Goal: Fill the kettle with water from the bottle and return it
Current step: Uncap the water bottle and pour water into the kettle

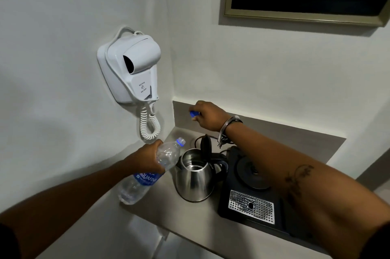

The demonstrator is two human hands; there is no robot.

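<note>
While the left hand (145,158) wraps the tilted bottle (147,171) mid-body, neck just beside the open kettle (195,178), the right hand (207,116) pinches the blue cap (194,113) over the table's (211,220) far left corner. The thin plastic looks light and crushable, so grip gently. The steel kettle stands off its black base (251,187), best lifted by the handle; the table is narrow, walled behind and left.

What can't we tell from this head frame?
- Water level in the kettle: head view sees only a dim, reflective interior.
- How full the bottle is: the left hand and label cover it, and it is motion-blurred.
- The blue cap: mostly hidden in the right hand.
- Hair dryer label: too small.
</note>
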